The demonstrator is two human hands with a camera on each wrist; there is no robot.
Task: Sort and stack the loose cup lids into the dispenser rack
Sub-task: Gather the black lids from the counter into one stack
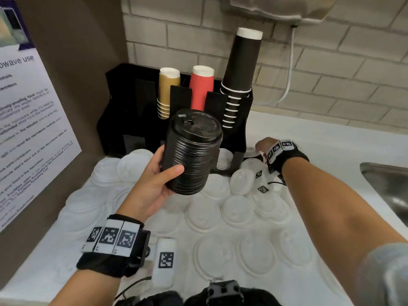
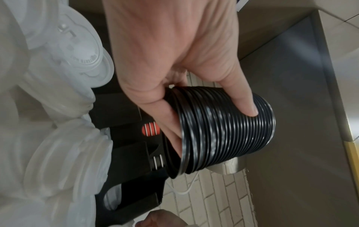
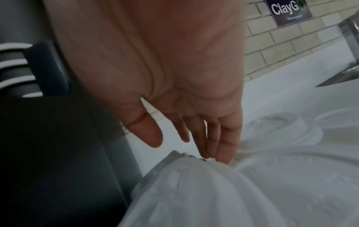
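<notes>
My left hand [image 1: 161, 180] grips a tall stack of black lids [image 1: 192, 153] in the air before the black dispenser rack [image 1: 123, 100]; in the left wrist view the thumb and fingers [image 2: 244, 99] curl round the stack of black lids [image 2: 223, 130]. My right hand [image 1: 263, 145] reaches to the rack's right base with straight fingers [image 3: 223, 138], whose tips touch a white lid [image 3: 194, 184] lying by the rack [image 3: 48, 138]. Several loose white lids [image 1: 236, 210] cover the counter.
The rack holds stacks of tan cups [image 1: 166, 93], red cups [image 1: 201, 89] and black cups [image 1: 238, 80]. A steel sink [image 1: 388, 188] is at the right edge. A brown side wall with a notice [image 1: 26, 129] stands at the left. A brick wall runs behind.
</notes>
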